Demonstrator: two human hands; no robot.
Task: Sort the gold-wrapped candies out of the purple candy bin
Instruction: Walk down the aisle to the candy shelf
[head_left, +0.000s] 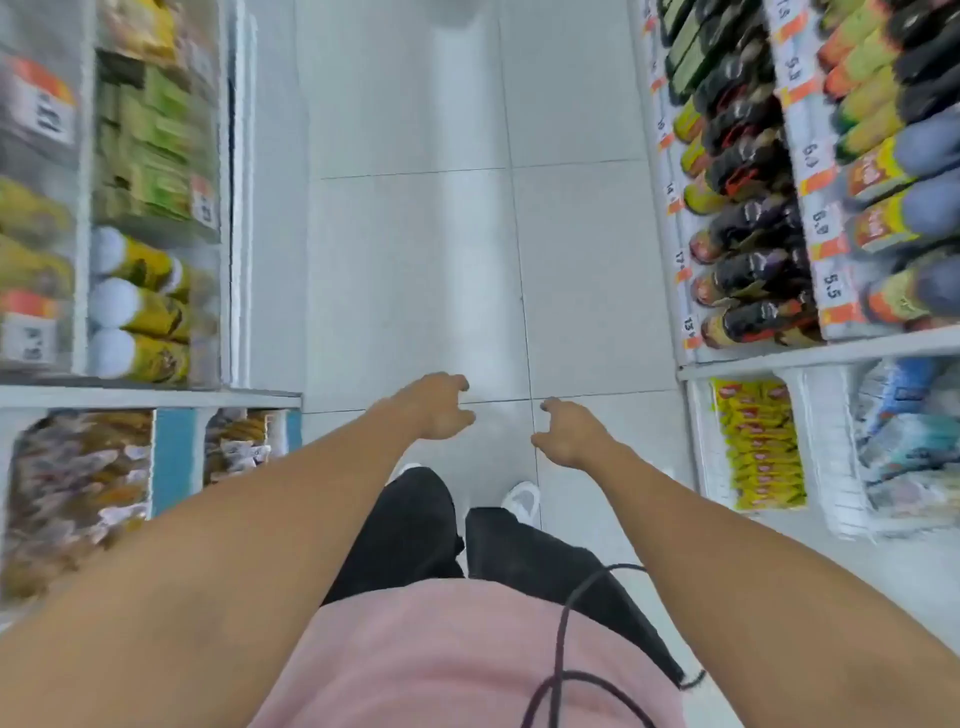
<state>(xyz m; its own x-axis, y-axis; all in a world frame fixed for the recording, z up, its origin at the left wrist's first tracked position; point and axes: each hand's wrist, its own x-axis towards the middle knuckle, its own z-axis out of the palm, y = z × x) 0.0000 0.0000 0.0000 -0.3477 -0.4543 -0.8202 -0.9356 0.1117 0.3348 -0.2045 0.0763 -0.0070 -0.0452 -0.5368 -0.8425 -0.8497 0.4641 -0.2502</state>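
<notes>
Two bare arms reach forward over a shop aisle, both hands out over the floor and holding nothing. Left hand (441, 408): fingers loosely curled, relaxed. Right hand (569, 434): same, fingers hanging half-bent, just beside the left, a narrow gap between them. Open room runs straight ahead: a wide strip of pale grey floor tiles (415, 260) between two shelf units, bare from the hands to the top edge of view. Left shelving (156, 397) ends in a white front edge close to the left forearm; below that edge sit bins of wrapped candies (78, 488), brownish-gold and pale wrappers, blurred; cannot tell which is the purple bin or pick out single gold pieces. Above, yellow canisters with white caps (137, 306) lie on their sides, and green packets sit higher. Right shelving (810, 356) carries rows of dark bottles (753, 270) with orange price tags; beneath, a white basket (841, 452) beside yellow packets (761, 447). Black trousers, white shoes (522, 499), pink shirt and a dark cable (561, 644) fill the lower centre.
</notes>
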